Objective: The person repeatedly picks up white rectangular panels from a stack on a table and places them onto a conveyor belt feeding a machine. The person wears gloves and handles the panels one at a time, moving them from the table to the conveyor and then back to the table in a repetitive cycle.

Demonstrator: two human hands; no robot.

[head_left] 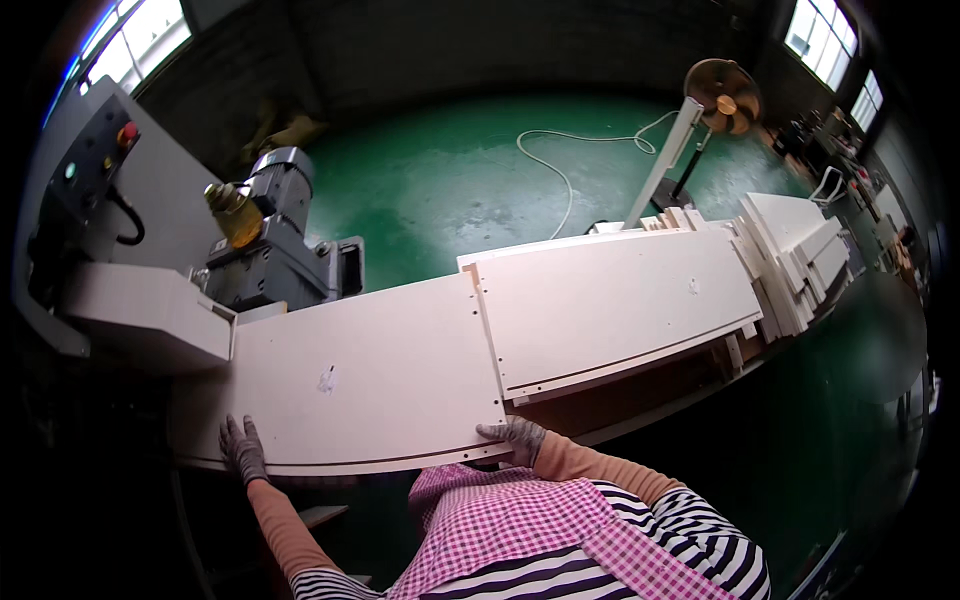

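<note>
A long white panel (400, 345) with a groove along its near edge and small drilled holes at its right end lies flat in front of me. Its left end runs in beside a machine's white housing (150, 310). My left hand (242, 447), in a grey glove, rests on the panel near its front left edge, fingers spread. At the near right corner my gloved right hand (515, 437) grips the panel, thumb on top and the other fingers hidden below. A second grooved white panel (620, 305) lies just to the right, on a stack.
Behind the left panel stands a grey motor (280, 250) with an amber oil cup (238, 218). A control box (95, 160) with a red button is at far left. More white boards (800, 250) are stacked at right. A fan (722, 97) and a pale hose (565, 175) are beyond.
</note>
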